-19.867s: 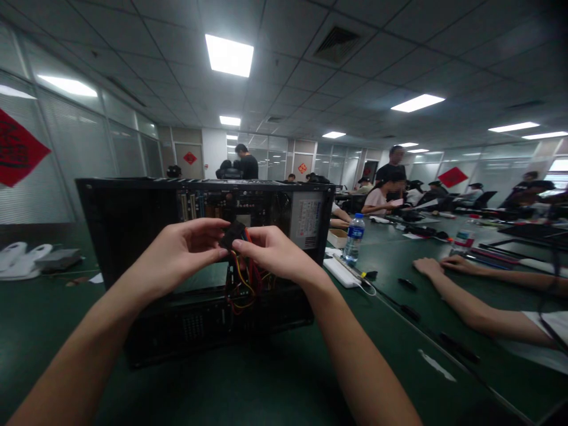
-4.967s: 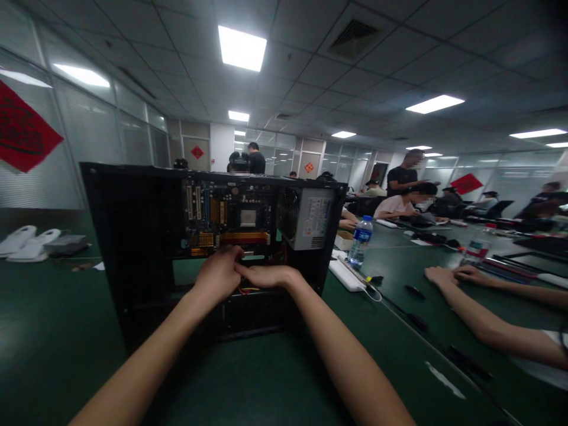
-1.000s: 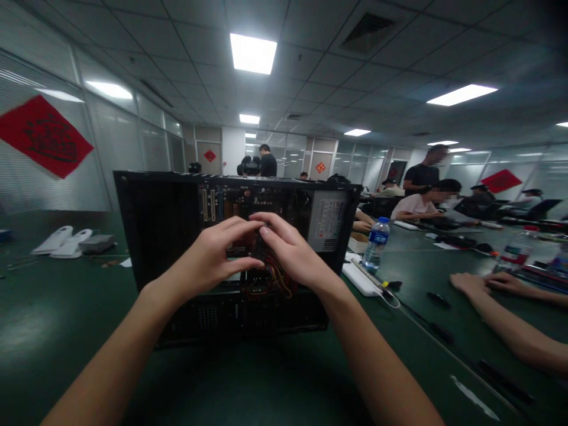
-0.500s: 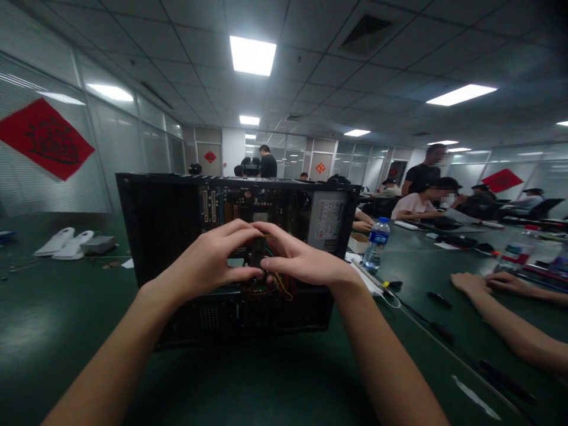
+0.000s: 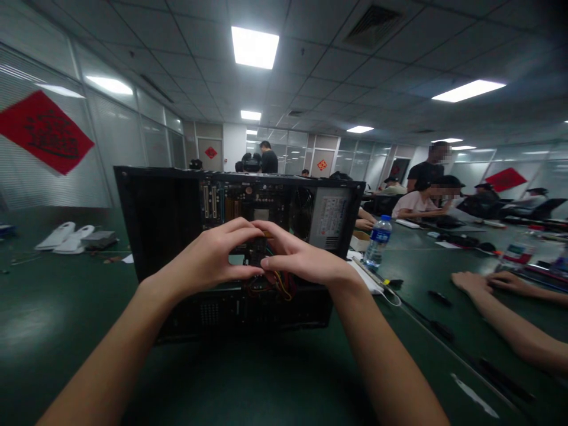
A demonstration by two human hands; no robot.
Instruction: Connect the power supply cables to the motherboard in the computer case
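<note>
An open black computer case [image 5: 155,225] stands upright on the table, its inside facing me. My left hand [image 5: 217,251] and my right hand [image 5: 295,257] meet in front of it, thumbs and fingers curved round a small dark rectangular part [image 5: 256,251]. Its exact kind is too dim to tell. Red and yellow cables [image 5: 286,287] hang beside my right fingers. Behind the hands show the motherboard [image 5: 261,204] with its slots, a fan [image 5: 302,207] and a silver power supply [image 5: 331,219]. Fingers partly hide the board.
On the green table [image 5: 57,313], white slippers [image 5: 66,238] and a grey box [image 5: 98,239] lie to the left. A water bottle [image 5: 378,242], a white power strip [image 5: 368,277] and black cables are to the right. A co-worker's arms [image 5: 510,313] rest at far right.
Both hands keep nearly the same pose. The dark part between them looks slightly more hidden. The view has tilted a little.
</note>
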